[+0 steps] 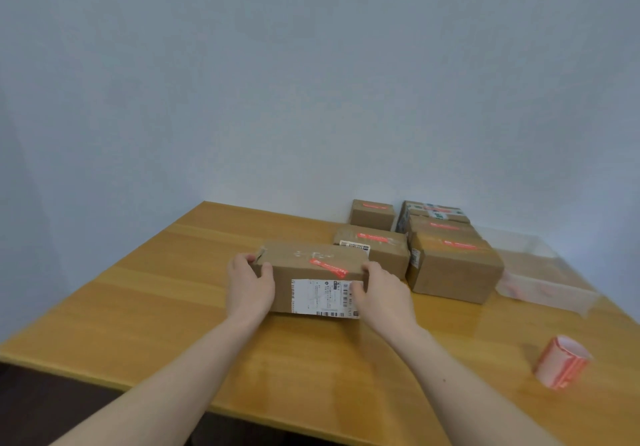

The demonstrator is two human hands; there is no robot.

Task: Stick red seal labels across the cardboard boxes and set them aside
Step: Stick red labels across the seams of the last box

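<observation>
Six boxes (311, 272), one label roll (561, 361).

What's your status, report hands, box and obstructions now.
Left hand and right hand grip ends of brown cardboard box. Red seal label stuck across its top. Sealed cardboard boxes crowd the right.

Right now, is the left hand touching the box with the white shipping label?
Touching. The head view shows the left hand gripping the box's left end, thumb on the front face and fingers curled over its top edge.
</observation>
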